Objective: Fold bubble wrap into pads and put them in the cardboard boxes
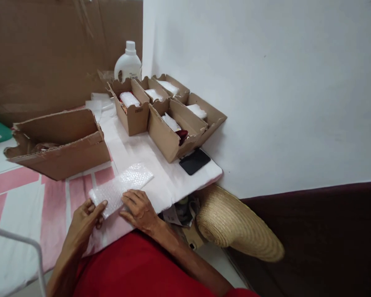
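Observation:
A clear bubble wrap sheet (132, 176) lies at the near edge of the table, its left end looking thicker, as if folded or rolled. My left hand (88, 216) pinches that left end between thumb and fingers. My right hand (139, 209) rests on the near side of the wrap, fingers bent and touching it; whether it grips the wrap or only presses on it is hard to make out. Whether anything lies inside the wrap cannot be seen. Left of and beyond my hands stands an open cardboard box (62, 159) with something dark inside.
Several open cardboard bins (160, 140) holding white bubble-wrapped pieces stand near the wall. A black phone (194, 161) lies by the table's right corner. Behind are a white jug (128, 66) and loose plastic pieces (100, 103). A straw hat (235, 222) sits below the table edge.

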The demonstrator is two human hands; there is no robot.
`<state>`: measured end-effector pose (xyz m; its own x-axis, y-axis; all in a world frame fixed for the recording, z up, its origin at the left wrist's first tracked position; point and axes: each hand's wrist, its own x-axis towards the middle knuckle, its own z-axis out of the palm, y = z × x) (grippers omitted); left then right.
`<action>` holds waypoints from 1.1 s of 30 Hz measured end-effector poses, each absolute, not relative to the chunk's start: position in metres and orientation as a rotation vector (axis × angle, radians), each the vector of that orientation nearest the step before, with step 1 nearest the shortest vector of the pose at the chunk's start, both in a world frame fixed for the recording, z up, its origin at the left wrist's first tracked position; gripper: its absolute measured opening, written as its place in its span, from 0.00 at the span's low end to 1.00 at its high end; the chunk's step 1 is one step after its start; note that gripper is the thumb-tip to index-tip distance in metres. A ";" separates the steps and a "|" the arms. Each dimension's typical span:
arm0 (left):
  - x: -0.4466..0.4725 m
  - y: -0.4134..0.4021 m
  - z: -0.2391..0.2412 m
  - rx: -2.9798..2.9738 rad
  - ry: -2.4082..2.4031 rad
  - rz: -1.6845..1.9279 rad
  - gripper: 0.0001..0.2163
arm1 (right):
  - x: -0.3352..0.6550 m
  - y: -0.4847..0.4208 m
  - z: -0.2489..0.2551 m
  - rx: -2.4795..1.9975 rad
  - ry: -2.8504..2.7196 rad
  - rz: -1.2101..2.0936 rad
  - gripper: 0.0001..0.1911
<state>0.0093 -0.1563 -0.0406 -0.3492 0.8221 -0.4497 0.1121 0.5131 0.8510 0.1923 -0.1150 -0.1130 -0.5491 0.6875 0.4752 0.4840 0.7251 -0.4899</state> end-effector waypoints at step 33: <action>0.018 -0.191 -0.104 2.623 1.615 0.548 0.27 | 0.211 -0.151 -0.066 -1.318 -1.766 0.630 0.17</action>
